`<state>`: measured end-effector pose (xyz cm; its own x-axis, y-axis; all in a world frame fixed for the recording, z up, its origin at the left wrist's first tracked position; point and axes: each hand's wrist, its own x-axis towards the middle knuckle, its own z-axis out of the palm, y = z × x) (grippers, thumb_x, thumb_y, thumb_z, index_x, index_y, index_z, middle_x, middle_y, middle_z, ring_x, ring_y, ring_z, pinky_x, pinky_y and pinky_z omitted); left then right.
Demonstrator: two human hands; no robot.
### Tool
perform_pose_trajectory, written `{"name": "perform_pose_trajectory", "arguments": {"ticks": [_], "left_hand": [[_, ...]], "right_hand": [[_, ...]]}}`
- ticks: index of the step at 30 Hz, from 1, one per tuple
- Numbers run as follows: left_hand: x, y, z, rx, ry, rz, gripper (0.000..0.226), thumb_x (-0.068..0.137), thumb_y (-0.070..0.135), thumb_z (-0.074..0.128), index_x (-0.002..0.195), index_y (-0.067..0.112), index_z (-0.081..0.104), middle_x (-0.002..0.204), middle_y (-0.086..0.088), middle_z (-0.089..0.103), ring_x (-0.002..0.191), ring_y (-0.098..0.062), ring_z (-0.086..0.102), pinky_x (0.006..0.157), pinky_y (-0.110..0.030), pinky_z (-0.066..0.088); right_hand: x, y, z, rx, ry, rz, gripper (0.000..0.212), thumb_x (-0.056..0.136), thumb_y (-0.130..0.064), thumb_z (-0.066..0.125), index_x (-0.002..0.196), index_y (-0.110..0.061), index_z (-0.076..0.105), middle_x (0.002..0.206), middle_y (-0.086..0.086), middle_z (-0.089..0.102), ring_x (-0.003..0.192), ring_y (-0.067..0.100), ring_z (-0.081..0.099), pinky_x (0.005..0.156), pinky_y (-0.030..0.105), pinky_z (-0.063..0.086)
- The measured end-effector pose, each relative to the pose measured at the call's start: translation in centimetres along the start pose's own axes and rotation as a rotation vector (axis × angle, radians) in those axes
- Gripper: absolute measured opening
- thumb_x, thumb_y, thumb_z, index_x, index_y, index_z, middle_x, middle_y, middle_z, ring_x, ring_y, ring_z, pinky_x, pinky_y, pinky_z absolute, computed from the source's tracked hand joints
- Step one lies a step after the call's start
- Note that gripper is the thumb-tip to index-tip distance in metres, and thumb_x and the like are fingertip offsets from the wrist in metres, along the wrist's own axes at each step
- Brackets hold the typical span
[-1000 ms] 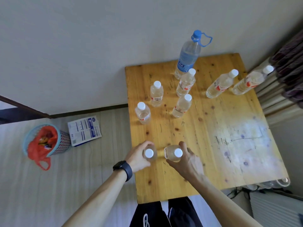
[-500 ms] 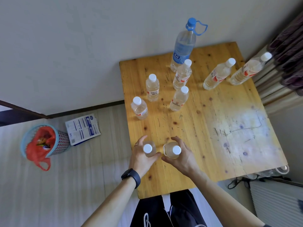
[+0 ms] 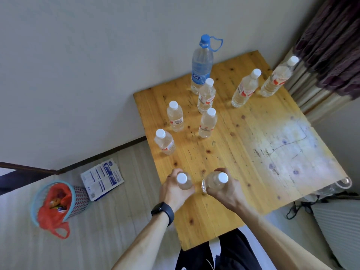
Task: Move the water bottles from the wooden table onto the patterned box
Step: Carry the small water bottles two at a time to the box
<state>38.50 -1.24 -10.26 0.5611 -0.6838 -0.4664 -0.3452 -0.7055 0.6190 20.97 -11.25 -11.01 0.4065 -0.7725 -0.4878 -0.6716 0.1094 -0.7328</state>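
Left hand (image 3: 175, 190) and right hand (image 3: 224, 189) each clamp one small water bottle; six bottles wait at twelve o'clock on the surface (image 3: 253, 152); no box in view.

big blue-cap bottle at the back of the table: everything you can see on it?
The large blue-capped bottle is clear plastic and the tallest bottle there. It has a blue cap, a blue loop carry handle at the neck and a blue label low on the body. It stands upright at the far edge of the wooden table, near the wall. No hand touches it.
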Motion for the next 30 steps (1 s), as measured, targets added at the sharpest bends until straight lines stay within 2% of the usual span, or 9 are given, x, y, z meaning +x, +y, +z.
{"name": "perform_pose_trajectory", "arguments": {"ticks": [2, 5, 8, 12, 15, 18, 21, 25, 30], "left_hand": [[0.3, 0.5, -0.7, 0.045, -0.007, 0.061, 0.052, 0.065, 0.056, 0.077, 0.103, 0.043, 0.045, 0.091, 0.016, 0.063, 0.081, -0.008, 0.061, 0.061, -0.026, 0.051], [0.9, 2.8, -1.4, 0.144, -0.01, 0.223, 0.053, 0.065, 0.065, 0.071, 0.103, 0.042, 0.044, 0.088, 0.017, 0.064, 0.082, -0.012, 0.064, 0.068, -0.03, 0.055], [0.9, 6.8, -1.3, 0.258, -0.032, 0.363, 0.058, 0.065, 0.07, 0.068, 0.108, 0.039, 0.045, 0.086, 0.014, 0.065, 0.079, -0.015, 0.063, 0.065, -0.028, 0.053], [0.0, 12.3, 0.8, 0.291, -0.146, 0.535, 0.058, 0.063, 0.072, 0.068, 0.105, 0.04, 0.044, 0.083, 0.015, 0.064, 0.078, -0.017, 0.064, 0.065, -0.03, 0.054], [-1.8, 16.4, 3.8, 0.306, -0.233, 0.673, 0.058, 0.063, 0.068, 0.072, 0.105, 0.037, 0.046, 0.083, 0.014, 0.065, 0.083, -0.019, 0.064, 0.069, -0.031, 0.051], [-5.1, 20.1, 7.2, 0.338, -0.276, 0.839, 0.058, 0.065, 0.063, 0.076, 0.107, 0.036, 0.048, 0.082, 0.013, 0.066, 0.08, -0.018, 0.064, 0.064, -0.028, 0.046], [-9.0, 23.1, 11.1, 0.351, -0.329, 0.988, 0.057, 0.063, 0.066, 0.075, 0.105, 0.037, 0.048, 0.081, 0.012, 0.066, 0.078, -0.019, 0.065, 0.063, -0.03, 0.051], [-16.0, 26.8, 16.7, 0.388, -0.376, 1.151, 0.06, 0.059, 0.076, 0.065, 0.098, 0.031, 0.051, 0.082, 0.008, 0.068, 0.08, -0.024, 0.067, 0.065, -0.037, 0.055], [-27.2, 29.7, 23.1, 0.458, -0.473, 1.324, 0.056, 0.061, 0.077, 0.063, 0.094, 0.033, 0.055, 0.078, 0.011, 0.066, 0.078, -0.021, 0.067, 0.066, -0.032, 0.055]], "right_hand": [[-1.3, 0.1, -1.0, 0.049, 0.079, 0.011, 0.056, 0.061, -0.04, 0.082, 0.104, -0.041, 0.047, 0.088, -0.01, 0.07, 0.074, 0.007, 0.067, 0.061, 0.035, 0.058], [-3.6, 0.4, -3.1, 0.097, 0.204, 0.03, 0.054, 0.065, -0.04, 0.083, 0.107, -0.038, 0.049, 0.088, -0.009, 0.071, 0.068, 0.012, 0.069, 0.058, 0.038, 0.058], [-5.9, 0.7, -5.6, 0.131, 0.331, 0.074, 0.051, 0.069, -0.037, 0.083, 0.108, -0.034, 0.05, 0.082, -0.01, 0.071, 0.057, 0.01, 0.067, 0.054, 0.034, 0.057], [-9.3, 2.0, -9.0, 0.161, 0.513, 0.129, 0.053, 0.066, -0.049, 0.08, 0.107, -0.037, 0.048, 0.081, -0.013, 0.071, 0.067, 0.006, 0.067, 0.058, 0.035, 0.057], [-12.4, 3.4, -11.7, 0.253, 0.645, 0.191, 0.048, 0.067, -0.048, 0.079, 0.101, -0.041, 0.047, 0.081, -0.013, 0.071, 0.071, 0.003, 0.066, 0.061, 0.033, 0.057], [-16.5, 5.3, -14.2, 0.318, 0.784, 0.235, 0.048, 0.066, -0.045, 0.081, 0.101, -0.041, 0.048, 0.082, -0.015, 0.07, 0.074, 0.001, 0.065, 0.064, 0.036, 0.057], [-21.6, 8.0, -16.2, 0.35, 0.91, 0.282, 0.052, 0.064, -0.041, 0.083, 0.104, -0.039, 0.05, 0.084, -0.015, 0.068, 0.079, 0.003, 0.064, 0.069, 0.033, 0.055], [-29.9, 11.7, -18.5, 0.365, 1.066, 0.364, 0.058, 0.059, -0.038, 0.085, 0.106, -0.037, 0.051, 0.085, -0.015, 0.067, 0.082, 0.011, 0.063, 0.073, 0.032, 0.052], [-41.0, 16.9, -20.3, 0.355, 1.275, 0.461, 0.058, 0.059, -0.039, 0.085, 0.106, -0.034, 0.051, 0.082, -0.016, 0.065, 0.081, 0.018, 0.061, 0.071, 0.032, 0.051]]}}
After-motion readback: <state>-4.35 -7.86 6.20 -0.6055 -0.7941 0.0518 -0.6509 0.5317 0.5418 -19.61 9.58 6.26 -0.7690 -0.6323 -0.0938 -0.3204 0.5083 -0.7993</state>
